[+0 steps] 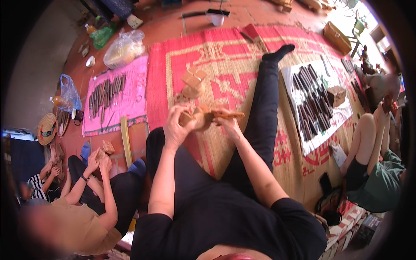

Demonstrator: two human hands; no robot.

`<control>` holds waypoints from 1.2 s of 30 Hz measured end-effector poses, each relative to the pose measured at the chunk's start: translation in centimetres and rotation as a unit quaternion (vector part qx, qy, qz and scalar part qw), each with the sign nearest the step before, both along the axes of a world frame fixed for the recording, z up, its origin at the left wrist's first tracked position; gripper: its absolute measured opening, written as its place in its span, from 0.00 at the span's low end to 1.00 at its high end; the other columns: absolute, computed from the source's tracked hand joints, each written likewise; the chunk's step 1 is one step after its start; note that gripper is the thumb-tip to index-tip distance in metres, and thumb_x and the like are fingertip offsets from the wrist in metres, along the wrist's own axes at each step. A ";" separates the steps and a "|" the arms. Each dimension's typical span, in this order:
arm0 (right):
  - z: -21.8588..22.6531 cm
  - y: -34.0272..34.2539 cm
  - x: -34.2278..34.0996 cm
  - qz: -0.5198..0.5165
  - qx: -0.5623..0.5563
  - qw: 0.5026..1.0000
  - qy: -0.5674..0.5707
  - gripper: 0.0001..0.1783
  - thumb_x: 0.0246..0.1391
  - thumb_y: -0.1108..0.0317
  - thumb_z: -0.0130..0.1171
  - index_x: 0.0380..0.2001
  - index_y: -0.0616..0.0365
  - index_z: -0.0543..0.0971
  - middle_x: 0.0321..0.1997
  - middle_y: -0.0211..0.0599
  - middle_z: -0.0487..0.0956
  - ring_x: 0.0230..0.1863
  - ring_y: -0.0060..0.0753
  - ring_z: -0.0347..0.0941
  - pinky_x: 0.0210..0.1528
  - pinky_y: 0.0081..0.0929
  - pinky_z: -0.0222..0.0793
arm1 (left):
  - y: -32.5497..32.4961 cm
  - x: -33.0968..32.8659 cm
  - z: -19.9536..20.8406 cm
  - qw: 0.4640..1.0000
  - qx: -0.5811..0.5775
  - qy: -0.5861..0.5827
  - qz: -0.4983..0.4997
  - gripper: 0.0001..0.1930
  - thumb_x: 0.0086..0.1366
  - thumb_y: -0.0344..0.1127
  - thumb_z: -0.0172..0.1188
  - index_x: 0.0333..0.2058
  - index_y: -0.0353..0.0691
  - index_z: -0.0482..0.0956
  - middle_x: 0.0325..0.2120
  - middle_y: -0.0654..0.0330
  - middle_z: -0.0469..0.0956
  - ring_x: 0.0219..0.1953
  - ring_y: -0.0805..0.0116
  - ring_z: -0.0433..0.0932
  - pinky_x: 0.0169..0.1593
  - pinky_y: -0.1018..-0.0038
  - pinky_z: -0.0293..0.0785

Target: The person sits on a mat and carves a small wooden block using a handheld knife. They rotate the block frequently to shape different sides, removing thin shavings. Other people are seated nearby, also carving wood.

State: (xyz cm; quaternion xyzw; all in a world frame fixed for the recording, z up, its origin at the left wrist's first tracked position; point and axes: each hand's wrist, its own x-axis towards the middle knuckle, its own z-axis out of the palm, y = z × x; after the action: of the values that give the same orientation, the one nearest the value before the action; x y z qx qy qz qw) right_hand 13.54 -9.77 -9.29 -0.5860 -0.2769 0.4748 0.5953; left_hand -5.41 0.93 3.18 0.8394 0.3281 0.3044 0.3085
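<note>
Left hand [178, 123]: fingers clamped on a brown carved piece [200, 119], held up in front of the body, over the woven mat [234, 65]. Right hand [228, 125]: thumb and fingers pinched on a flat orange-brown piece [232, 115], just right of the carved one. Hands near each other, not touching. Can't tell if the two pieces are joined or only in contact

Just far of the hands, on the mat: a square tan block [194, 76], with a round tan piece [193, 91] on its near side. Right leg [263, 99] stretched out to the far side, black sock on the foot

Left: pink cloth [138, 73] with a row of dark tools [106, 96]. Wood strip [125, 141] on the near side of it. Near left, a co-worker in a tan shirt [80, 227] has both hands at a small brown piece [100, 154], red-brown block [108, 147] just beyond

Right: white sheet [312, 145], dark slim tools [311, 104] spread over it, brown block [336, 96] at its right side. Far left, clear plastic bag [125, 48]. Far middle, white mug [215, 18]
</note>
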 end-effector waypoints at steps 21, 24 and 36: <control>2.6 2.2 0.5 -0.078 0.027 0.996 0.036 0.23 0.46 0.73 0.61 0.49 0.59 0.79 0.38 0.33 0.82 0.35 0.24 0.77 0.39 0.24 0.72 | 1.3 -1.1 -0.7 0.999 -0.009 -0.019 0.037 0.22 0.49 0.40 0.67 0.44 0.42 0.76 0.44 0.57 0.74 0.47 0.57 0.77 0.51 0.65 0.74; -1.1 3.7 3.0 -0.128 -0.079 0.980 -0.126 0.23 0.45 0.74 0.58 0.49 0.59 0.79 0.39 0.35 0.82 0.37 0.26 0.78 0.41 0.24 0.74 | 0.8 -1.0 -0.6 1.000 -0.014 -0.012 0.009 0.23 0.51 0.40 0.65 0.46 0.38 0.75 0.45 0.53 0.73 0.49 0.58 0.75 0.56 0.67 0.69; 2.7 3.4 3.3 -0.087 0.004 0.995 -0.054 0.21 0.47 0.70 0.62 0.48 0.60 0.80 0.40 0.36 0.82 0.40 0.24 0.78 0.39 0.26 0.75 | 0.3 -1.2 -0.7 1.000 -0.001 -0.014 0.003 0.23 0.50 0.40 0.66 0.45 0.39 0.76 0.45 0.55 0.74 0.49 0.58 0.75 0.55 0.66 0.71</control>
State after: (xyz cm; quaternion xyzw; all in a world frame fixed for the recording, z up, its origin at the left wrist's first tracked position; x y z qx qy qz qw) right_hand 16.86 -6.32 -6.54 -0.6301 -0.2590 0.3876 0.6210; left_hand -6.60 1.20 2.53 0.8337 0.3266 0.3169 0.3127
